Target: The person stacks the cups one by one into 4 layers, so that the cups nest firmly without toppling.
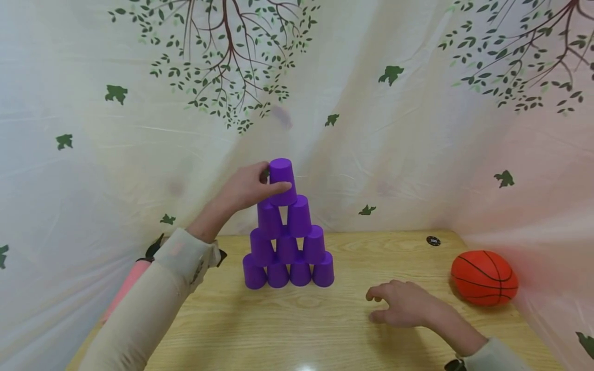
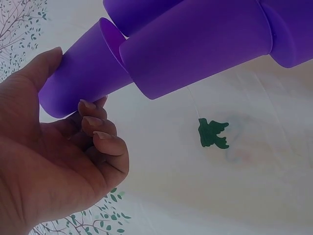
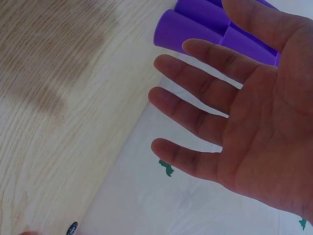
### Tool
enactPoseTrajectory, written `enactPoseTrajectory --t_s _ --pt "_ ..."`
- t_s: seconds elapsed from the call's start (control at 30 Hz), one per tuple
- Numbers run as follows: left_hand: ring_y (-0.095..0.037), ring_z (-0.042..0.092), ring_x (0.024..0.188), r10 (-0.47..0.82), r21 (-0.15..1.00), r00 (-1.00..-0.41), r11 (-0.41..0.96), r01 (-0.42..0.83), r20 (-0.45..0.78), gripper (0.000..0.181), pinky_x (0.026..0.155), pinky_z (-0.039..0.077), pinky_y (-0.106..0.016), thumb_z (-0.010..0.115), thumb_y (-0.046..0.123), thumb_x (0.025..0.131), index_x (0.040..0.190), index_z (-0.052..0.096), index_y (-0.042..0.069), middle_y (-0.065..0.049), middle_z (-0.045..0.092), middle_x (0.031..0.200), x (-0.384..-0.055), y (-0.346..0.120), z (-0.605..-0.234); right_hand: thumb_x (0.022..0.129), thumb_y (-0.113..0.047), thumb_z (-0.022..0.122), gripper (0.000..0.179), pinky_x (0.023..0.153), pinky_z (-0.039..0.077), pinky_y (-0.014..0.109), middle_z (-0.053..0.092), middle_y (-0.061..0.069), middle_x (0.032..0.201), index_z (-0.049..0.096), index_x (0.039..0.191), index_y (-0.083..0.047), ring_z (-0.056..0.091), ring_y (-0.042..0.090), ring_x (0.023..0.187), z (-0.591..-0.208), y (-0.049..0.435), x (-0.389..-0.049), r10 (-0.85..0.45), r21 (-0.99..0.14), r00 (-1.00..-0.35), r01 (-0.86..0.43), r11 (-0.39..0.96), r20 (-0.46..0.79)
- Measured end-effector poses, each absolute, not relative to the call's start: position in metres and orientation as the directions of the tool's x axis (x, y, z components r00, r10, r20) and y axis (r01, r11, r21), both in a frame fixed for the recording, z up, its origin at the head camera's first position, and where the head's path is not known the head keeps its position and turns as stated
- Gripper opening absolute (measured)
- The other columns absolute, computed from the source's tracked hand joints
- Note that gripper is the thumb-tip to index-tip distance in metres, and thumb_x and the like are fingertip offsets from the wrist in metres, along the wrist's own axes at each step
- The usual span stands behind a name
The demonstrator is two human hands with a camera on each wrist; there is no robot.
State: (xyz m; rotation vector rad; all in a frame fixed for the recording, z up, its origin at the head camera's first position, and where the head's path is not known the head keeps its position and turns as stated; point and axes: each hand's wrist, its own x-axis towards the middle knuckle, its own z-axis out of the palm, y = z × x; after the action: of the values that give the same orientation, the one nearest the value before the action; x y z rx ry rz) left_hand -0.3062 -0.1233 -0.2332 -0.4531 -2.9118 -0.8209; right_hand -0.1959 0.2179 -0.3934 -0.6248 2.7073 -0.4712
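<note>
Purple cups stand upside down in a pyramid, with a bottom row cup [image 1: 300, 273] near the middle of the table. At the peak, my left hand [image 1: 246, 186] holds the top cup [image 1: 282, 172] between thumb and fingers. In the left wrist view that cup [image 2: 88, 73] has its rim right at the base of a cup [image 2: 200, 46] in the row below. My right hand [image 1: 403, 304] hovers over the table to the right of the pyramid, holding nothing. Its fingers [image 3: 190, 117] are spread and relaxed in the right wrist view.
An orange toy basketball [image 1: 484, 278] lies at the right side of the wooden table [image 1: 278, 330]. A black chip [image 1: 433, 240] is near the back edge. Something pink [image 1: 127, 288] lies at the left, partly behind my left sleeve. A printed curtain [image 1: 352, 144] hangs behind.
</note>
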Motion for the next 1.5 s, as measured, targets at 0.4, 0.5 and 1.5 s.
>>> enactPoseTrajectory --t_s 0.4,0.5,1.5 --pt "-0.024 0.054 0.080 0.264 0.505 -0.952 0.807 0.307 0.156 0.056 0.066 0.042 -0.034 0.066 0.062 0.087 0.109 0.054 0.012 -0.006 0.055 0.089 -0.3089 -0.1238 -0.2331 0.087 -0.039 0.074 0.035 0.086 0.049 0.056 0.072 0.003 0.111 0.069 0.113 -0.016 0.062 0.031 0.105 -0.3936 0.2168 -0.1960 -0.475 -0.373 -0.850 -0.374 0.849 -0.227" --pt "-0.024 0.054 0.081 0.267 0.502 -0.951 0.808 0.308 0.154 0.056 0.067 0.043 -0.035 0.066 0.062 0.087 0.110 0.054 0.012 -0.006 0.056 0.090 -0.3094 -0.1237 -0.2339 0.086 -0.039 0.074 0.036 0.086 0.049 0.056 0.072 0.003 0.111 0.069 0.113 -0.016 0.062 0.031 0.105 -0.3934 0.2166 -0.1958 -0.476 -0.373 -0.850 -0.377 0.848 -0.224" --pt "-0.025 0.055 0.082 0.267 0.494 -0.955 0.818 0.294 0.126 0.059 0.067 0.043 -0.035 0.065 0.064 0.086 0.112 0.053 0.012 -0.007 0.056 0.091 -0.3112 -0.1237 -0.2348 0.086 -0.040 0.074 0.037 0.086 0.049 0.056 0.072 0.004 0.109 0.069 0.113 -0.016 0.063 0.031 0.104 -0.3944 0.2144 -0.1949 -0.481 -0.368 -0.853 -0.388 0.845 -0.205"
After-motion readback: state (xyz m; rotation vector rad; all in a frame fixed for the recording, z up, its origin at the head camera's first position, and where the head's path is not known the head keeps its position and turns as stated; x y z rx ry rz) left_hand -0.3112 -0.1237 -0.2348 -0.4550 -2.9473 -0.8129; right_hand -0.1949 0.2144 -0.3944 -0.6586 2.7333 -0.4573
